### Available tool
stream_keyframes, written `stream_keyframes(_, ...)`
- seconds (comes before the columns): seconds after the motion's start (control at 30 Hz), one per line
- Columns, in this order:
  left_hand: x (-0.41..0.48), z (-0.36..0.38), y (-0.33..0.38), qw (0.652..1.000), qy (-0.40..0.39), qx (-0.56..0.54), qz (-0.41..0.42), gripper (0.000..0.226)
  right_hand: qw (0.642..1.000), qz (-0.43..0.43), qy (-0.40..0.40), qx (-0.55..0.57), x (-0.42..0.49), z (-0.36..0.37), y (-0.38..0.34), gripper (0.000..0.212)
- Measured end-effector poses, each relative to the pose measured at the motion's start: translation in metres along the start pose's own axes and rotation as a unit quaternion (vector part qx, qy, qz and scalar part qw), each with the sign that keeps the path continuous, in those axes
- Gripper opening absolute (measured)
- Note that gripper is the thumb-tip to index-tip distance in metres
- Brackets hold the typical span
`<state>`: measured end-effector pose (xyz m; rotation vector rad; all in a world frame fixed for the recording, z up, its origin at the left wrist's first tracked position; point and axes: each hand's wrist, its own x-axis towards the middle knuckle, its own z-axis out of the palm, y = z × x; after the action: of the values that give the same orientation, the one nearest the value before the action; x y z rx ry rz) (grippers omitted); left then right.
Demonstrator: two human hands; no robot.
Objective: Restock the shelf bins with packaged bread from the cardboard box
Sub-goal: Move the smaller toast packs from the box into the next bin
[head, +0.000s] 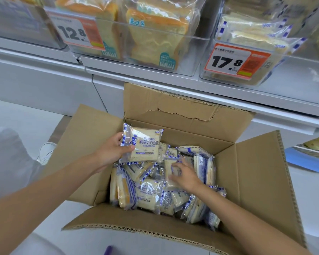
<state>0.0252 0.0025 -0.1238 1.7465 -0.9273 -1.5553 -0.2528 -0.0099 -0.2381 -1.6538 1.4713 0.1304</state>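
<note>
An open cardboard box point(256, 181) sits on the floor below the shelf, filled with several clear blue-and-white bread packets point(147, 194). My left hand point(112, 151) grips one bread packet point(145, 144) by its left edge, lifted above the pile at the box's far left. My right hand point(184, 173) reaches down into the box, its fingers spread over another packet point(170, 167) in the pile; whether it grips that packet is unclear. On the shelf at the upper right stands a clear bin point(265, 70) with the same kind of packets and a 17.8 price tag point(236, 61).
A second clear bin point(191, 52) with orange-crusted toast loaves and a 12.8 tag point(77, 32) stands on the shelf at upper centre. The box flaps stand open on all sides. A blue tray point(302, 159) lies on the floor at right. A white shoe point(46, 151) shows at left.
</note>
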Motion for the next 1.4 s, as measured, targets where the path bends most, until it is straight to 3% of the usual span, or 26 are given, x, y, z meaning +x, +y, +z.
stream_keyframes(0.03, 0.000, 0.000, 0.000, 1.000, 0.000, 0.000, 0.000, 0.037, 0.999, 0.015, 0.026, 0.017, 0.002, -0.001, 0.002, 0.068)
stream_keyframes(0.13, 0.000, -0.002, -0.001, 1.000, 0.004, -0.001, -0.004, 0.038, 0.997, 0.069, 0.040, 0.012, 0.010, -0.003, -0.002, 0.101)
stream_keyframes(0.2, 0.000, -0.002, 0.000, 1.000, 0.008, -0.001, -0.001, 0.037, 0.994, 0.093, 0.054, 0.012, 0.016, -0.007, -0.012, 0.109)
stream_keyframes(0.33, -0.002, -0.002, 0.008, 0.999, 0.035, 0.011, 0.012, 0.034, 0.996, 0.077, 0.011, -0.052, 0.008, -0.007, -0.019, 0.061)
stream_keyframes(0.47, -0.006, -0.003, 0.006, 0.999, 0.035, 0.015, 0.019, 0.035, 0.998, 0.014, -0.020, 0.055, -0.003, -0.004, -0.008, 0.065)
stream_keyframes(0.6, -0.005, -0.003, 0.001, 0.999, 0.038, 0.010, 0.019, 0.035, 0.997, 0.074, -0.014, 0.015, 0.001, -0.008, -0.001, 0.090)
stream_keyframes(0.73, -0.003, -0.004, 0.000, 0.999, 0.033, 0.018, 0.016, 0.032, 0.996, 0.053, 0.010, 0.074, 0.011, 0.001, -0.009, 0.062)
stream_keyframes(0.87, 0.002, -0.005, -0.001, 0.999, 0.028, 0.026, 0.013, 0.031, 0.982, 0.062, 0.084, 0.159, 0.010, 0.006, -0.002, 0.031)
stream_keyframes(1.03, 0.005, 0.000, -0.001, 0.999, 0.032, 0.015, 0.005, 0.032, 0.978, 0.074, 0.104, 0.164, 0.003, -0.006, -0.017, 0.071)
stream_keyframes(1.13, 0.005, 0.000, 0.007, 0.999, 0.039, 0.013, 0.011, 0.030, 0.971, 0.010, 0.129, 0.203, -0.008, -0.028, -0.028, 0.069)
stream_keyframes(1.3, -0.005, 0.002, 0.031, 0.995, 0.080, 0.042, 0.049, 0.029, 0.961, -0.163, 0.139, 0.174, -0.047, -0.086, -0.076, 0.082)
stream_keyframes(1.4, -0.016, 0.007, 0.054, 0.996, 0.058, 0.036, 0.064, 0.025, 0.951, -0.235, 0.132, 0.148, -0.075, -0.123, -0.112, 0.086)
